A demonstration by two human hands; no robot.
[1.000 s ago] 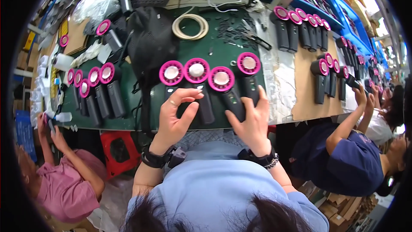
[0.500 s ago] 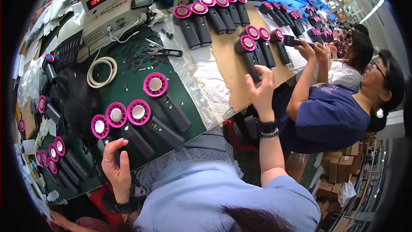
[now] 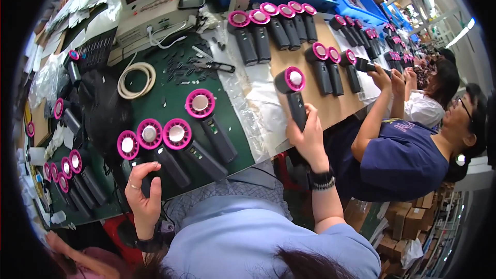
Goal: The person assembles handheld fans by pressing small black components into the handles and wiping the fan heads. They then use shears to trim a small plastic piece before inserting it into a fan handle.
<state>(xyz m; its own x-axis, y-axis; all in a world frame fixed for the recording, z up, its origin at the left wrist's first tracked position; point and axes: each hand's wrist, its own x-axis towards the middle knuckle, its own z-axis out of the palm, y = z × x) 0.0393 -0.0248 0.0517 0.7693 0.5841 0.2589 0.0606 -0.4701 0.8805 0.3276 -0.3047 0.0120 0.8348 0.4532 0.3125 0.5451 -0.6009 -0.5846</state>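
Note:
My right hand [image 3: 308,137] is closed round the dark handle of a handheld fan [image 3: 296,104], whose round pink-rimmed head points up, with a white disc in its middle. It is held above the brown sheet and white plastic at the bench's edge. At the left, my left hand [image 3: 143,194] holds nothing, thumb and fingers apart. It is beside the leftmost fan [image 3: 127,145] of a near group and hides part of its handle. Another fan [image 3: 150,134], a third one [image 3: 178,135] and one farther back [image 3: 200,104] lie on the green mat; two show an opening in the handle.
More fans [image 3: 250,44] lie in rows on brown card [image 3: 305,72]. A blue tray [image 3: 289,1] stands behind them. Cutters [image 3: 219,66], small black pieces, a cable coil [image 3: 137,80] and a display unit [image 3: 150,10] are at the back. A co-worker [image 3: 403,150] sits at the right.
My right hand, open over the nearer fans before, has taken hold of one and brought it left and toward me. My left hand has barely moved; the whole view has shifted a little.

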